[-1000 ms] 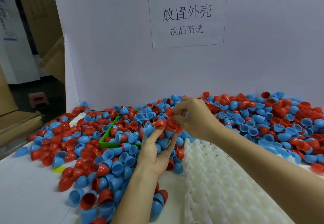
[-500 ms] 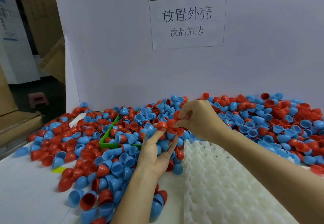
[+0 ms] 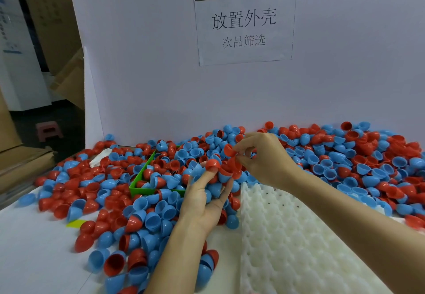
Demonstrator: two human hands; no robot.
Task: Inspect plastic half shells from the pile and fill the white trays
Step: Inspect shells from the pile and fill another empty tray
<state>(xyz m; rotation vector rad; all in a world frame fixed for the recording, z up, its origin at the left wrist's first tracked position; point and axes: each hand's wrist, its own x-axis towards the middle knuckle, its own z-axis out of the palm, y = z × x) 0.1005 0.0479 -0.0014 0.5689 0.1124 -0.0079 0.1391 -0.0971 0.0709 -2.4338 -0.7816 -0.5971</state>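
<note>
I see right hand (image 3: pixel 259 158) pinching red shell (image 3: pixel 230 150) above pile (image 3: pixel 345 155), dome pointing left. Left hand (image 3: pixel 202 197) cradles stacked shells (image 3: pixel 220 172), fingers loosely curled. White tray (image 3: pixel 287 236) near right.

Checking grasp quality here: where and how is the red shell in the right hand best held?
By its thin rim, pinched from the right, as the right hand does: the red shell is a smooth dome, and its open edge gives fingers purchase.

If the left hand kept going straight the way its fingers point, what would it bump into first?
Probably the right hand, just beyond the left hand's shell-capped fingertips; depth is unclear, so it might meet the shell pile instead.
</note>
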